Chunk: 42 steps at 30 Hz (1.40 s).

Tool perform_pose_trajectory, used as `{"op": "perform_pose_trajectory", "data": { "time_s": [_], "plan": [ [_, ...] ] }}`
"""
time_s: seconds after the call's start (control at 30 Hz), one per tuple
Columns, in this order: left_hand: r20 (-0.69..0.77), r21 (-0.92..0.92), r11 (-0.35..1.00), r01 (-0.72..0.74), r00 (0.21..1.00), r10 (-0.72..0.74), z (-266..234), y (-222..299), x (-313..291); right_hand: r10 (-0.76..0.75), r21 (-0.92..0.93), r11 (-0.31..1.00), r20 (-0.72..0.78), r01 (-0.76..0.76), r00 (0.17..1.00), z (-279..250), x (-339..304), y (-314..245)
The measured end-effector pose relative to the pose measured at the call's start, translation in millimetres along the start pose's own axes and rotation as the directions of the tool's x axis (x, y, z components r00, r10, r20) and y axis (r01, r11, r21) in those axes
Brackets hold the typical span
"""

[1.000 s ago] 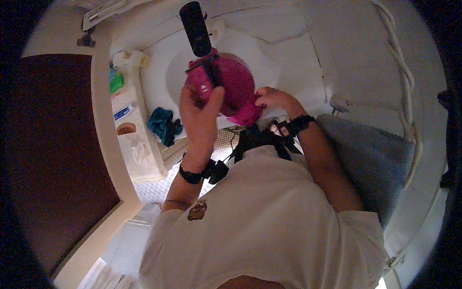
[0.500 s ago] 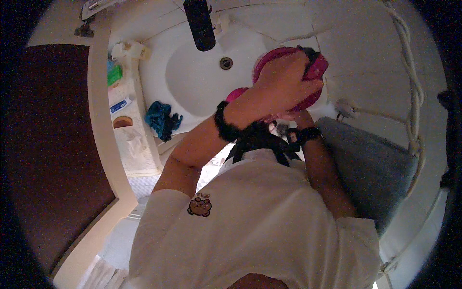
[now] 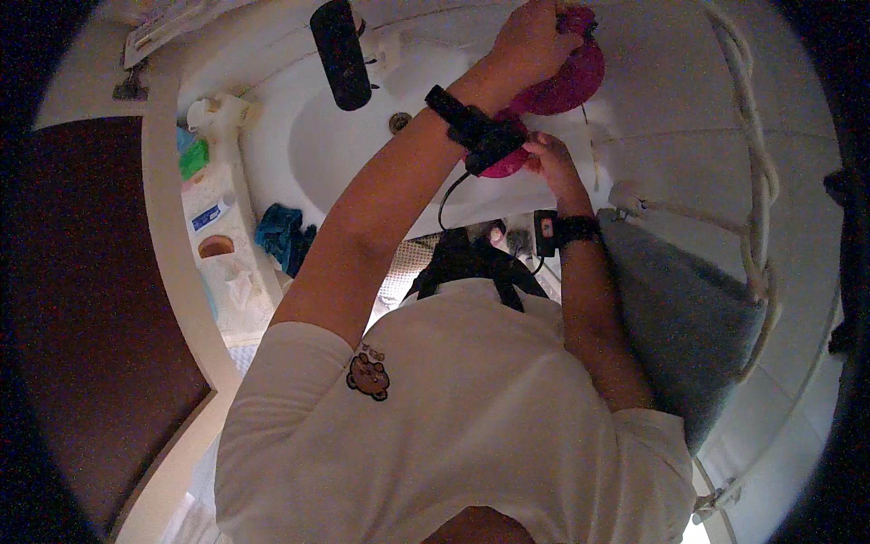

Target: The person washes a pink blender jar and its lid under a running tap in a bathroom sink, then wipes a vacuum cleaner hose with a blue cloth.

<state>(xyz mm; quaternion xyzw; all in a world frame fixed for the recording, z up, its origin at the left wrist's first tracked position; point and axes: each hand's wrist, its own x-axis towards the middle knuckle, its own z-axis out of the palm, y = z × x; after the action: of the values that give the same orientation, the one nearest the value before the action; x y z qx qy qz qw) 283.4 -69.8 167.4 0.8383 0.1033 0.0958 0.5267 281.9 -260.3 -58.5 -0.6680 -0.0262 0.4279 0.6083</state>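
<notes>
A magenta plastic bowl (image 3: 573, 83) is held up over the right side of a white sink (image 3: 317, 154). My left hand (image 3: 530, 41) reaches across to the top of the bowl, closed on a small pink pad (image 3: 580, 18) pressed against it. My right hand (image 3: 549, 161) grips the bowl's lower edge (image 3: 501, 165) from below. Both wrists wear black bands. My left forearm hides part of the bowl.
A black tap (image 3: 340, 50) stands over the sink, drain (image 3: 399, 121) beside it. A blue cloth (image 3: 283, 236) and small toiletries (image 3: 192, 159) lie on the left ledge. A grey towel (image 3: 693, 317) and white cord (image 3: 757, 181) hang right. A brown door (image 3: 82, 317) is at left.
The bowl has moved from over the sink's middle up and to the right. My left hand went with it, crossing over my right hand, which stays under the bowl.
</notes>
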Motion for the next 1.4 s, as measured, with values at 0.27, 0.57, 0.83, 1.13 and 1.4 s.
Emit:
{"op": "perform_pose_trajectory", "data": {
  "time_s": [0.27, 0.57, 0.83, 1.13, 1.4],
  "plan": [
    [-0.030, -0.485, 0.792, -0.369, 0.913, 0.407, 15.8, -42.3, 16.7, 0.043, 0.051, 0.998, 0.022, -0.044, 0.999, 3.9, 0.6, -6.5],
    [0.106, -0.037, 0.952, -0.303, 0.946, 0.306, -6.7, -89.9, 1.3, -0.010, 0.096, 0.995, 0.005, 0.009, 1.000, -35.2, 50.1, 10.6],
    [0.030, -0.199, 0.948, -0.247, 0.966, 0.258, -21.4, -91.7, -37.0, 0.094, -0.615, 0.778, -0.087, -0.128, 0.992, -32.5, 41.3, -5.5],
    [-0.007, 0.492, 0.856, 0.161, 0.983, -0.181, -103.9, -187.9, -258.3, 0.170, -0.371, 0.926, 0.224, -0.077, 0.960, 68.2, 23.3, -68.7],
    [-0.605, 0.534, 0.330, 0.778, 0.625, -0.493, -106.4, -223.3, -386.4, 0.052, 0.020, 0.998, 0.187, -0.056, 0.981, 109.5, 71.6, -76.1]
  ]
}}
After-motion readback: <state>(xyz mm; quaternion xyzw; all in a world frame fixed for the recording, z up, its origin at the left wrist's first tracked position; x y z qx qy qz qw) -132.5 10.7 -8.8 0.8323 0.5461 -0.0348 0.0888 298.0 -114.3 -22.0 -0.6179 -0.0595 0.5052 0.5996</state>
